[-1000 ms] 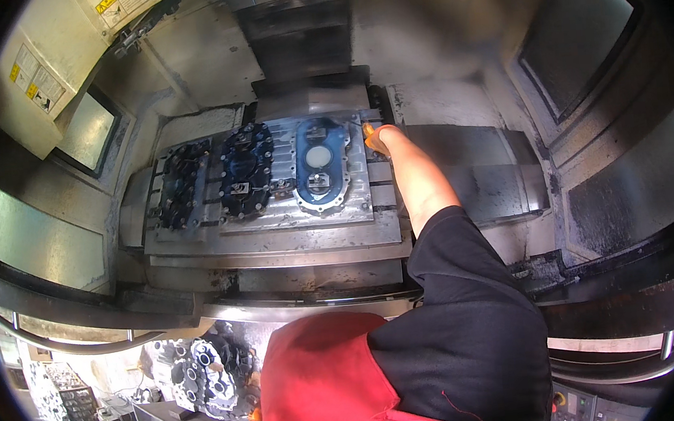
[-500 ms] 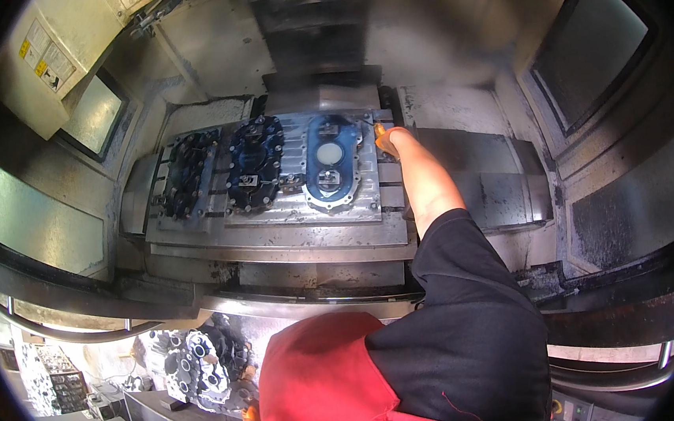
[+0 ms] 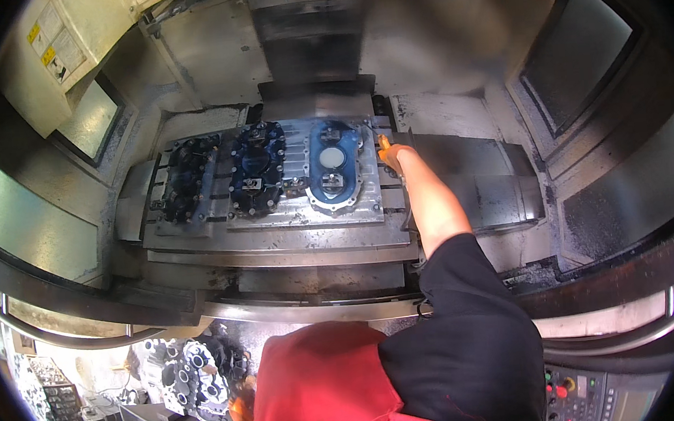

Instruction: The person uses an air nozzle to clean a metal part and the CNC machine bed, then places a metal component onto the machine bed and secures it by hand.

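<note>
Head view: your right hand [image 3: 390, 155], in an orange glove, is reached deep into the machining centre, at the right edge of the fixture plate [image 3: 290, 214], just beside the rightmost casting [image 3: 334, 167]. That's the blue-tinted oval housing with the round bore. Can't tell whether the fingers are curled or gripping anything; too small and partly hidden.

Two darker castings [image 3: 255, 169] sit to its left on the same plate, all three seated flat.

Your left hand [image 3: 240, 412], also gloved, is down low by your apron, next to a loose casting [image 3: 187, 373] outside the enclosure. Grip unclear there too.

My read: you're at the clamp or release step on the right-hand part. Next move needs a firm hold on that housing's edge, lifted straight up off its locators.
</note>
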`<state>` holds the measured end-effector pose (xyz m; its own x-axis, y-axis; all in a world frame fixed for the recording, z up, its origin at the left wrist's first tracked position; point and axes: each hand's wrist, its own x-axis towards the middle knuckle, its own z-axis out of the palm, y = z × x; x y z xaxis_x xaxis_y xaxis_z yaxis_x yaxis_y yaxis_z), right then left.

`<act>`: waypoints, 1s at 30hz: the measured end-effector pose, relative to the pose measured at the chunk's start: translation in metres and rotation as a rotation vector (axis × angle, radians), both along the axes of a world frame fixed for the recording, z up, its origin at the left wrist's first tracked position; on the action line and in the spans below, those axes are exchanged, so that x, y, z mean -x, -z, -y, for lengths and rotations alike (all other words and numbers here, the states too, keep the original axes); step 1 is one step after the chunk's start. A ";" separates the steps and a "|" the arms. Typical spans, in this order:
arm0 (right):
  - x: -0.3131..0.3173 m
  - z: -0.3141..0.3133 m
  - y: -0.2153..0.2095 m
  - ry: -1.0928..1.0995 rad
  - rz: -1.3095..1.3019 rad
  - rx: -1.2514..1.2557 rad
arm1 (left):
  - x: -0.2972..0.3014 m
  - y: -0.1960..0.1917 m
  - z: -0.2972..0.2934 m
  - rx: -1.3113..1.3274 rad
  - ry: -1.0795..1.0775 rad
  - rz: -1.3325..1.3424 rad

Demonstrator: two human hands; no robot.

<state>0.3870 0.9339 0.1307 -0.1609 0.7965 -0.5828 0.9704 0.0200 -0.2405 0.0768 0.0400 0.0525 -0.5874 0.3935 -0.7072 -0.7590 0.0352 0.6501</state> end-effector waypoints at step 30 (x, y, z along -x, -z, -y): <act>-0.091 0.666 -0.118 -0.140 -0.686 0.035 | 0.027 -0.099 -0.392 -0.665 0.659 0.518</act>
